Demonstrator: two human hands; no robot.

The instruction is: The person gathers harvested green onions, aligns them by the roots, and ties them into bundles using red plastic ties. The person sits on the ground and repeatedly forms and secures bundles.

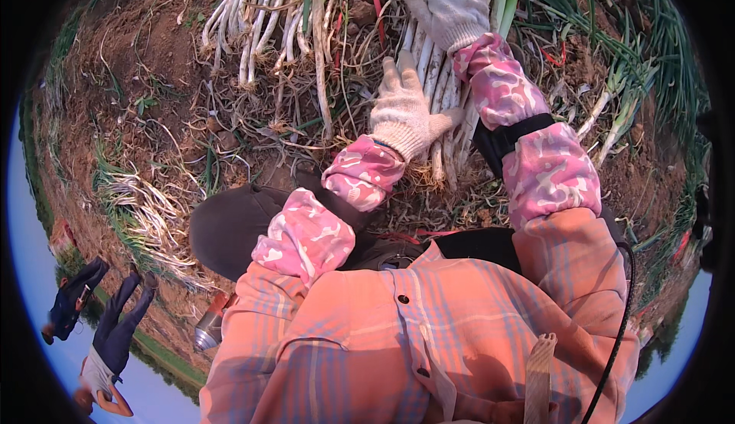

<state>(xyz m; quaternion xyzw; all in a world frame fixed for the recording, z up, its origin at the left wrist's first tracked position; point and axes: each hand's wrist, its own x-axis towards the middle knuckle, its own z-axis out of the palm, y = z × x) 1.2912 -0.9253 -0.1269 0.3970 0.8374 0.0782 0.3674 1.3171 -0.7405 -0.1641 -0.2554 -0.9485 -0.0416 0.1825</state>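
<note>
My left hand [409, 108], in a pale knitted glove, rests with spread fingers on the left side of a bundle of green onions [439, 88]. Farther up, my right hand [451, 5], gloved the same way, lies across the upper stalks of that bundle. The white stalks point towards me, and their roots lie on the soil near my knees. Whether either hand presses or only touches the stalks cannot be told. Red ties [376, 5] lie on the ground just left of my right hand.
More green onions [258, 28] lie at the upper left, with a long pile [152, 223] farther left. Loose onions [608, 108] lie on the right. A metal canister [209, 326] is beside me. Two people [118, 332] stand at the lower left.
</note>
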